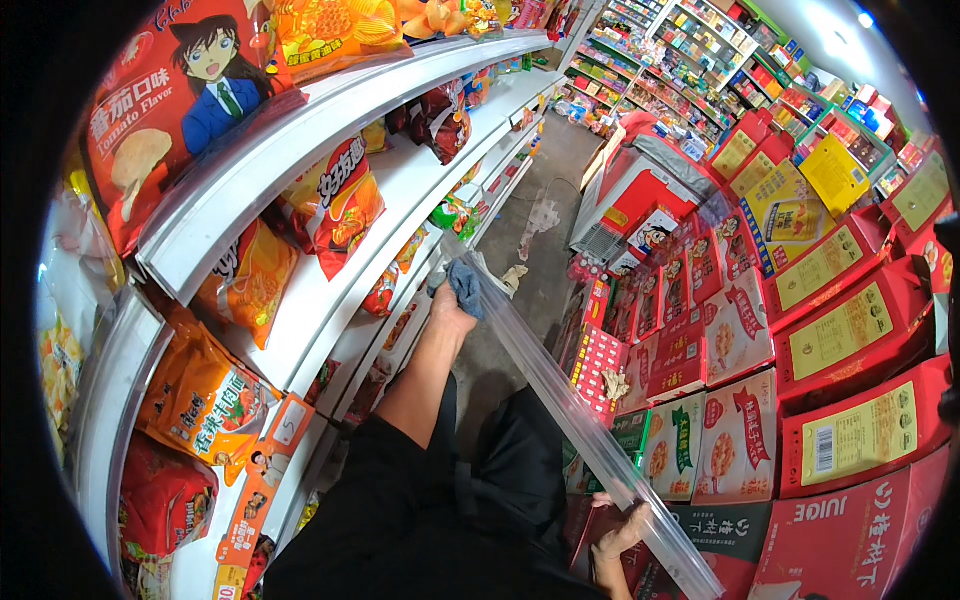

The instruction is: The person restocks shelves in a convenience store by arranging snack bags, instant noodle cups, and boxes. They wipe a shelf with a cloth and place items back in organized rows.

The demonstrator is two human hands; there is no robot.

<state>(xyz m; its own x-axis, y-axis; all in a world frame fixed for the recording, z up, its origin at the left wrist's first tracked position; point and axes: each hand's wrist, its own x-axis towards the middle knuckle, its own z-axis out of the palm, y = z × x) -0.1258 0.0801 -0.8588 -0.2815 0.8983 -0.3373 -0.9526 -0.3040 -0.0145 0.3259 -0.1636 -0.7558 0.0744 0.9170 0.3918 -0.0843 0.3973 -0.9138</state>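
Note:
A long clear plastic strip [551,375], which looks like a shelf-edge price holder, slants across in front of my body. My left hand [452,306] grips a crumpled blue-grey cloth [466,289] against the strip near its far end. Lower right, my right hand [621,531] holds the strip near its other end, thumb and fingers on opposite sides. To the left of my left hand run white metal shelves [330,307] stocked with snack bags. One lower shelf edge carries an orange printed label strip [271,457].
Stacked red gift boxes [836,322] and cartons [735,435] crowd the right side. A chest freezer [626,199] stands farther along the concrete aisle floor [499,352], with paper scraps [514,277] on it. Full shelves [652,67] line the back. Large chip bags [187,112] sit upper left.

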